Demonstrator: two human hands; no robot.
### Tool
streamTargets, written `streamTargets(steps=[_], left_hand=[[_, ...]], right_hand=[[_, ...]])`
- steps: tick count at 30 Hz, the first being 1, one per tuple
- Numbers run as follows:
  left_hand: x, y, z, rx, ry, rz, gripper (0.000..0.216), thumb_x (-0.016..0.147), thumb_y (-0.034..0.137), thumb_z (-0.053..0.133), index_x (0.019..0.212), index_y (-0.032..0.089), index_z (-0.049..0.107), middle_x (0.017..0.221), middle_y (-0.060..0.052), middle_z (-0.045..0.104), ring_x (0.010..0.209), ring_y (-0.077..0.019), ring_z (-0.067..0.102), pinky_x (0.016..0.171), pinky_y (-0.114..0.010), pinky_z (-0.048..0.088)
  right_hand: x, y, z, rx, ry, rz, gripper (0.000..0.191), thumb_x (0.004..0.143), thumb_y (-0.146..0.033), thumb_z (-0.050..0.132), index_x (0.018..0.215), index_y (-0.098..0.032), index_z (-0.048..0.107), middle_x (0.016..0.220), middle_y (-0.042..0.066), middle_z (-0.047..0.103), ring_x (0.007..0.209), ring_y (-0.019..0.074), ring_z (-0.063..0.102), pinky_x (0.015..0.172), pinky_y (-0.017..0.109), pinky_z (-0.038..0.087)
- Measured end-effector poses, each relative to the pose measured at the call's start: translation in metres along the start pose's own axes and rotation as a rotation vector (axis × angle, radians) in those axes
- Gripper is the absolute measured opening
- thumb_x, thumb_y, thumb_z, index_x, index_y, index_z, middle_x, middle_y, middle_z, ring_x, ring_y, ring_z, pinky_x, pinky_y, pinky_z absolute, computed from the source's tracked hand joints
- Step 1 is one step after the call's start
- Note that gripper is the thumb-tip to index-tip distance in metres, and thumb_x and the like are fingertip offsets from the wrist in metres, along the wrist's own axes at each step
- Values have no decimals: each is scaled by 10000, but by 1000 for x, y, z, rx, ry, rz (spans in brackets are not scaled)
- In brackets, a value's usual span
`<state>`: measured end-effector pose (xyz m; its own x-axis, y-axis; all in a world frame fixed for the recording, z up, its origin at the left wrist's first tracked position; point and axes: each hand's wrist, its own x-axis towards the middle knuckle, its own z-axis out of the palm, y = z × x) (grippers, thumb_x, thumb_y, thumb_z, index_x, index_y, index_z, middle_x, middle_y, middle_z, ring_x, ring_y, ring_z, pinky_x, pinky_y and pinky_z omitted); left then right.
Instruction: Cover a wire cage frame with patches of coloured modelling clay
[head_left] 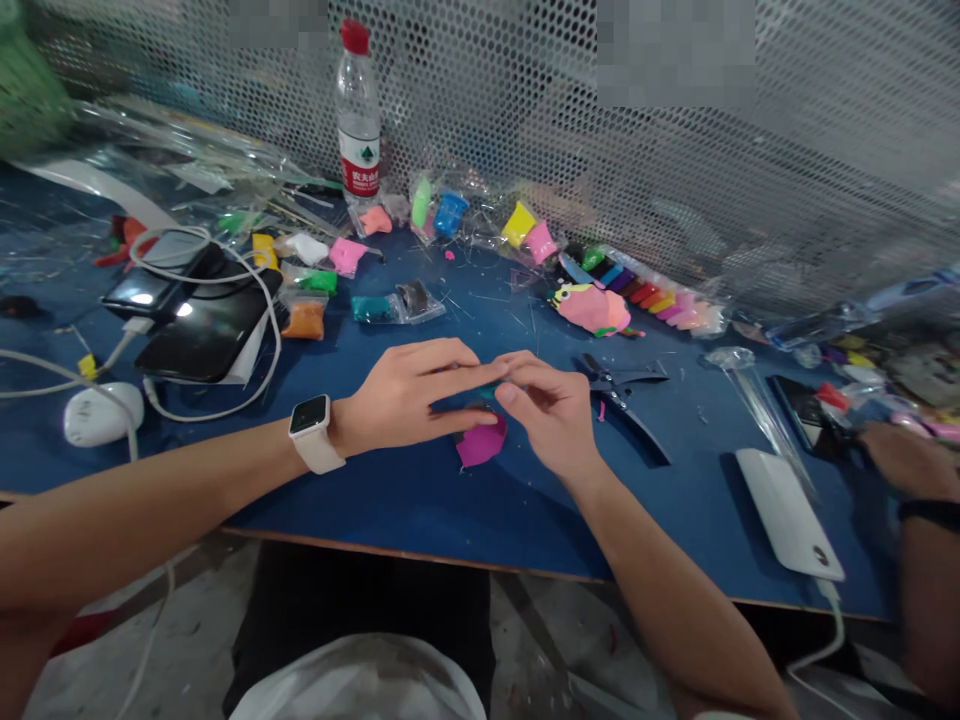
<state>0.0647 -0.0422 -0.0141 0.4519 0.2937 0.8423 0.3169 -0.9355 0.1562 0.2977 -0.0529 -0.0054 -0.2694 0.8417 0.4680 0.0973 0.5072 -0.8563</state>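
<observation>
My left hand, with a white watch on its wrist, and my right hand meet over the blue table. Both pinch a small teal piece of clay between their fingertips. A flat magenta piece of clay lies on the table just under them, partly hidden by my left fingers. Black pliers lie right of my right hand. A pink clay fish figure sits further back.
Small bags of coloured clay are scattered at the back, beside a water bottle and a mesh wall. Phones with white cables lie at left, a white power bank at right. Another person's hand works at far right.
</observation>
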Motion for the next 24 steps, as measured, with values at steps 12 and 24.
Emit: streamTargets(steps=[12, 24], left_hand=[[-2, -1, 4, -180, -22, -50, 282, 1146, 286, 711, 1412, 211, 767, 1090, -78, 821, 924, -144, 798, 825, -234, 668], [3, -1, 2, -252, -4, -313, 202, 1134, 358, 740, 1144, 188, 848, 970, -50, 769, 757, -110, 710, 678, -206, 585]], right_hand=[[-1, 7, -3, 33, -21, 1, 294, 946, -576, 923, 853, -304, 863, 877, 31, 836, 907, 229, 789, 863, 422, 661], [-4, -4, 1, -206, -19, -134, 185, 985, -483, 919, 948, -316, 851, 951, 20, 849, 947, 247, 778, 900, 450, 632]])
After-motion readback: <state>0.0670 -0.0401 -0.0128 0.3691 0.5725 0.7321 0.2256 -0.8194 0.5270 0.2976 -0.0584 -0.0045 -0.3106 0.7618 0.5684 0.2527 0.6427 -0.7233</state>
